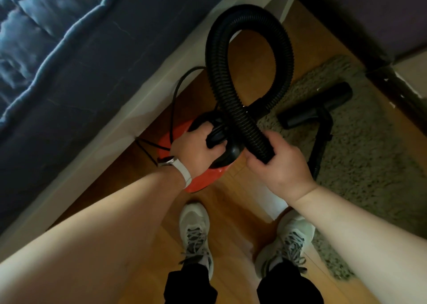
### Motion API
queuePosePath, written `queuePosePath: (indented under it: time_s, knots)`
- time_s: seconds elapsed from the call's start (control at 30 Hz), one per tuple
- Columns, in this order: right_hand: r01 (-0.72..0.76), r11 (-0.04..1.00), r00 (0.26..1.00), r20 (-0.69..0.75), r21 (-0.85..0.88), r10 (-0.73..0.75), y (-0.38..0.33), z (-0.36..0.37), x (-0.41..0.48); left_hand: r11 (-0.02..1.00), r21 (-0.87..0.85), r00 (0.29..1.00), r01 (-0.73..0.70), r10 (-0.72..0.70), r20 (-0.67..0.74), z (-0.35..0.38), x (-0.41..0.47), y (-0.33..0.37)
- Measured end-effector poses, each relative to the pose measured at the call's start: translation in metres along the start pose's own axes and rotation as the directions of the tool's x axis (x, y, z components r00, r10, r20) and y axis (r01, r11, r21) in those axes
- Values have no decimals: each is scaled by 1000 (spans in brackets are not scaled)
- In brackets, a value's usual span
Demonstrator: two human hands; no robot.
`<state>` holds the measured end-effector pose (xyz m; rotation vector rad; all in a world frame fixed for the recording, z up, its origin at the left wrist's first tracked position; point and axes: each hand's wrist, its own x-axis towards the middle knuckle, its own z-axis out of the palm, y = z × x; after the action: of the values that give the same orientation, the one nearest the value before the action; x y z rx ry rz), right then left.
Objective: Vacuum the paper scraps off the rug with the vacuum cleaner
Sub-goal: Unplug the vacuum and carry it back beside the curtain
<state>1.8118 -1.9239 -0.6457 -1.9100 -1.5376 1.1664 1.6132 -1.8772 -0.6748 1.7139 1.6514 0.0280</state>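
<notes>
A small red vacuum cleaner (203, 183) with a black top sits on the wooden floor beside the bed. My left hand (196, 149) grips the black handle on its top. My right hand (277, 165) holds the lower end of the ribbed black hose (249, 56), which loops upward in a big arc. The black floor nozzle (316, 105) and its tube lie on the speckled grey-green rug (369, 153) at the right. No paper scraps show clearly on the rug.
A bed with a blue quilt (69, 61) and pale frame fills the left. The black power cord (173, 109) runs along the bed's edge. Dark furniture (369, 21) borders the rug at the top right. My two grey sneakers (196, 229) stand on the floor.
</notes>
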Motion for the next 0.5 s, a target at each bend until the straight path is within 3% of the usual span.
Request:
queuePosePath:
  time_s: [0.2,0.5]
  knots:
    - [52,991,999,0,-125,-52,-34,-49,-39,1000,-1,999,19,-19,40,-34,-33,44]
    - [67,980,997,-29,-187,-74,-120,-152,-79,1000,2,996,-8,8,-84,-102,-100,126]
